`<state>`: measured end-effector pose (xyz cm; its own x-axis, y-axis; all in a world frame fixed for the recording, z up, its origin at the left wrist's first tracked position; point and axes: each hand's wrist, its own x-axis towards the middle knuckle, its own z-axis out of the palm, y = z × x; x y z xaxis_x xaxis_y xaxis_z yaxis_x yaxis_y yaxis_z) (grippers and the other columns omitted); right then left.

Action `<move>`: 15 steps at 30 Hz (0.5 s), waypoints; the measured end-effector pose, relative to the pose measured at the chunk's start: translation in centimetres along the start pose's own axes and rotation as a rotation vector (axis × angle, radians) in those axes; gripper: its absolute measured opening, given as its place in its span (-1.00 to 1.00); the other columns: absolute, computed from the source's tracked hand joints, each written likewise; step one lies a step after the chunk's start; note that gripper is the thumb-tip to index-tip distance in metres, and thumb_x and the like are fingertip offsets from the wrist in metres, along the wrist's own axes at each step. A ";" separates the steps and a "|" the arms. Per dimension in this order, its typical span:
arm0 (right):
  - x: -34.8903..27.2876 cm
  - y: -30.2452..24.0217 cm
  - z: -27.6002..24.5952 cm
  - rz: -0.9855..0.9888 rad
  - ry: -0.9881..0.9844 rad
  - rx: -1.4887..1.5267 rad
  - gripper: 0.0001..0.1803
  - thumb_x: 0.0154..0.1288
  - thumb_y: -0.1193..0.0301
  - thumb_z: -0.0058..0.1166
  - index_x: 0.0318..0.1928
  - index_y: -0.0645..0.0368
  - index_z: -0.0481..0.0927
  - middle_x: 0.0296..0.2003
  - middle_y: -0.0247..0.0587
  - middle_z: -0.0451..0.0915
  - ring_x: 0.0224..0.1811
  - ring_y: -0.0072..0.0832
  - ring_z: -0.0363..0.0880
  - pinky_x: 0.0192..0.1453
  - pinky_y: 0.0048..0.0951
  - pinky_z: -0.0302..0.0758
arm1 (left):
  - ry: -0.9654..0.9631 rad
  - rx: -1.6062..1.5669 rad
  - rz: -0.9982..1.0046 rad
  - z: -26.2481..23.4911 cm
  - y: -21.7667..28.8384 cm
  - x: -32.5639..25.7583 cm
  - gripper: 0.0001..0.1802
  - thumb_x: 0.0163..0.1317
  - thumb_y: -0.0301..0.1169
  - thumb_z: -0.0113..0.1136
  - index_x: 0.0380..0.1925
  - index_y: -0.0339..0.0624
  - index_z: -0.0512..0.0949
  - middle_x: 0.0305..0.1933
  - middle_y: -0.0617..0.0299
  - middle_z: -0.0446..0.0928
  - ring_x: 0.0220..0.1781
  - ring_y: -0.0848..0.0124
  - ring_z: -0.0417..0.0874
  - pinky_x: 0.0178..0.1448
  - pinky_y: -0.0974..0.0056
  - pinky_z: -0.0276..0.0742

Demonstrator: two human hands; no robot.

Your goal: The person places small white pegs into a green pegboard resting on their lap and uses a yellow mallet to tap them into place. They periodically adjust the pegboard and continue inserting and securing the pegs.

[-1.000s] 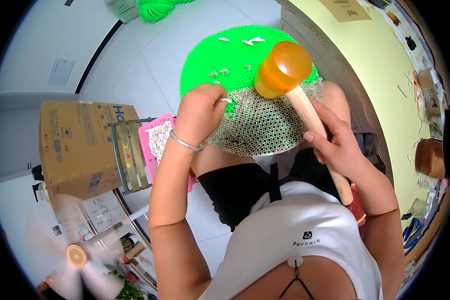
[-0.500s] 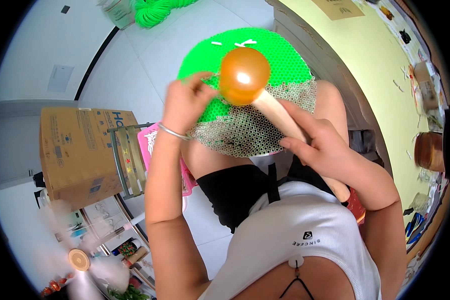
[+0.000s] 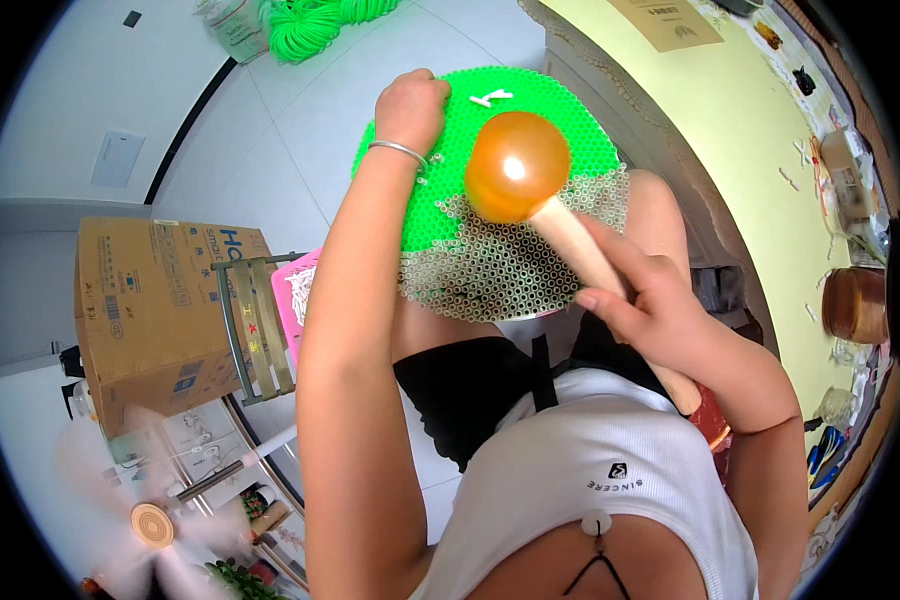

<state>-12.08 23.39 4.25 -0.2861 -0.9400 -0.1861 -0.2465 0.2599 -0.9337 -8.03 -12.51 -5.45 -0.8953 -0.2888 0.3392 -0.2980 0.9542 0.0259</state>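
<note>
Mallet fills the right hand; the left hand curls over the green honeycomb disc, its hold impossible to tell.

A pale yellow table bears a brown sheet and white sticks.

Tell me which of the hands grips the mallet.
The right hand, closed around the wooden handle of the orange-headed mallet. The left hand is away from it, at the far left edge of the round green piece.
</note>
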 end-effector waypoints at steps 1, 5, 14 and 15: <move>-0.4 0.2 -0.2 0.035 0.020 0.046 -0.30 0.39 0.42 0.13 0.46 0.17 0.17 -0.30 -0.02 0.64 -0.38 -0.26 0.65 -0.24 -0.28 0.55 | 0.028 -0.023 -0.014 -0.4 0.3 -0.3 -0.95 0.09 -0.47 0.23 -0.45 -0.15 0.65 -0.24 0.08 0.62 -0.25 0.10 0.63 -0.18 0.06 0.56; -1.3 0.6 -1.5 0.175 0.070 0.215 -0.31 0.41 0.48 0.10 0.48 0.16 0.16 -0.43 -0.33 0.54 -0.57 -0.65 0.43 -0.45 -0.56 0.42 | 0.148 -0.558 -0.249 -5.6 2.7 -3.4 -0.93 0.06 -0.48 0.30 -0.44 -0.22 0.64 -0.37 0.12 0.61 -0.36 0.18 0.59 -0.26 0.15 0.53; -1.0 1.8 -0.7 0.222 0.105 0.349 -0.29 0.41 0.50 0.10 0.50 0.13 0.14 -0.44 -0.38 0.50 -0.63 -0.70 0.37 -0.56 -0.60 0.36 | -0.001 -0.517 -0.122 -9.2 7.0 -12.1 -0.89 0.04 -0.56 0.37 -0.40 -0.21 0.65 -0.40 0.15 0.62 -0.33 0.24 0.65 -0.25 0.24 0.55; -1.0 1.9 -0.5 0.218 0.097 0.353 -0.29 0.41 0.50 0.10 0.50 0.13 0.14 -0.45 -0.38 0.50 -0.64 -0.70 0.37 -0.56 -0.60 0.36 | 0.002 -0.466 -0.091 -8.8 7.1 -12.3 -0.89 0.04 -0.56 0.36 -0.39 -0.21 0.64 -0.39 0.14 0.61 -0.32 0.21 0.65 -0.24 0.21 0.55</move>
<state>-12.71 24.96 2.82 -0.3868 -0.8416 -0.3768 0.1564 0.3428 -0.9263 3.80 -1.46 -1.18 -0.8715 -0.3735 0.3178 -0.1947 0.8584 0.4747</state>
